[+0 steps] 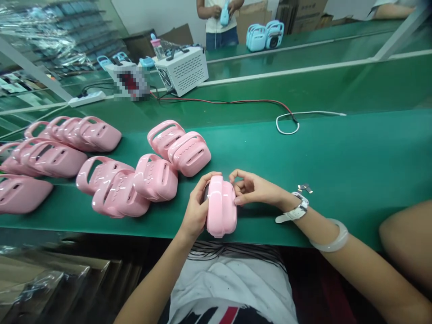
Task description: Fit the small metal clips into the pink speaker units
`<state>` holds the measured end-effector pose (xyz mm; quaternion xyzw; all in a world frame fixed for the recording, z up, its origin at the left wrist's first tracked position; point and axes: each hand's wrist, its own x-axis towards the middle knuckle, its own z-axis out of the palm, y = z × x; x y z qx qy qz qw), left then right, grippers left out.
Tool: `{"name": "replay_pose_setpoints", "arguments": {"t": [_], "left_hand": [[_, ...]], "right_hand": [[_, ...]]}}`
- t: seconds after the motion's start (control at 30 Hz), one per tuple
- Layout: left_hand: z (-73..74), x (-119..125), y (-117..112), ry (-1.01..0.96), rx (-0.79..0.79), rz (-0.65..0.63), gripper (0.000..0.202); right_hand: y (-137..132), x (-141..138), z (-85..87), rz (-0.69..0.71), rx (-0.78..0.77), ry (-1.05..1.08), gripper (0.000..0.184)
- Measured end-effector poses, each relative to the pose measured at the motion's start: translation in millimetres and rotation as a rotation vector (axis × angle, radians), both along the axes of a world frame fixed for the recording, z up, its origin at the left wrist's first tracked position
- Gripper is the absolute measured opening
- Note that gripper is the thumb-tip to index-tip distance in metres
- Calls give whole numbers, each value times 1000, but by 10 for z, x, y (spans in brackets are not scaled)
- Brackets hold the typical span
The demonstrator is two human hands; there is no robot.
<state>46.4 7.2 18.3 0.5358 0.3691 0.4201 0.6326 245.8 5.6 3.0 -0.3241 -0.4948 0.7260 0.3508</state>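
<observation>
A glossy pink portable speaker stands on edge at the bench's front edge, its carrying handle turned toward me. My left hand is closed around its left side, fingers over the top end. On the opposite side, my right hand has its fingers curled and its thumb against the speaker's face. Whatever those right fingertips may pinch is too small or hidden to make out. Right of my wrist, a few small dark pieces with light ends lie on the green bench top.
Several pink speakers stand in groups on the left. Behind are a white vented box, a power strip and a white cable. Across the bench, a person holds a blue speaker. Someone's bare limb is at right.
</observation>
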Motion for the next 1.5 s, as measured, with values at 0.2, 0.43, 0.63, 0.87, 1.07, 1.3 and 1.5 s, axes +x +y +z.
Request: {"name": "replay_pose_setpoints", "arguments": {"t": [0.2,0.43,0.63,0.87,1.07,1.3,1.5], "left_hand": [[-34,114,167,19,80,-89,39],[-56,125,482,47,57,-364,42],[-86,47,482,-68,-17,-302,43],[-52,50,379,-84,-38,-165,45],[-39,48,363,-85,-39,-159,44],[-13,30,369,-56,-10,-161,44],[-14,28,377,-27,22,-156,43]], "right_hand": [[14,88,-6,-113,-39,14,60],[23,159,-24,-137,-120,3,69],[-24,67,-20,-206,-123,10,60],[-75,-3,55,-332,-60,-97,52],[-77,-8,52,-332,-62,-123,52],[-61,-24,73,-337,-69,-91,50],[-71,-21,65,-341,-74,-74,50]]}}
